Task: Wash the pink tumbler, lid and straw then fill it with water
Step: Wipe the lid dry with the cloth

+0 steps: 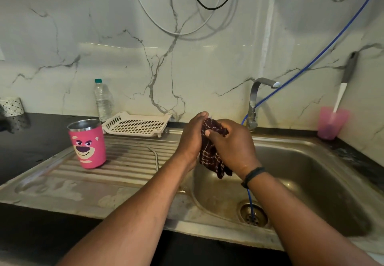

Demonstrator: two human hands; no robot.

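Nearest, at six o'clock, both forearms reach over the steel sink (311,182), whose drain (253,214) sits at five o'clock with a blue hose (250,201) running into it. At centre, the left hand (192,141) and right hand (234,145) together clutch a dark patterned cloth (212,153), fingers curled round it above the basin. At nine o'clock the pink tumbler (88,144) stands upright and lidless on the ribbed drainboard (128,161), a metal straw (154,155) lying just beside it. Farther back are a white rack (137,124), a plastic bottle (102,99), the faucet (256,101), and at three o'clock a pink cup (332,123) on the tabletop (31,141).
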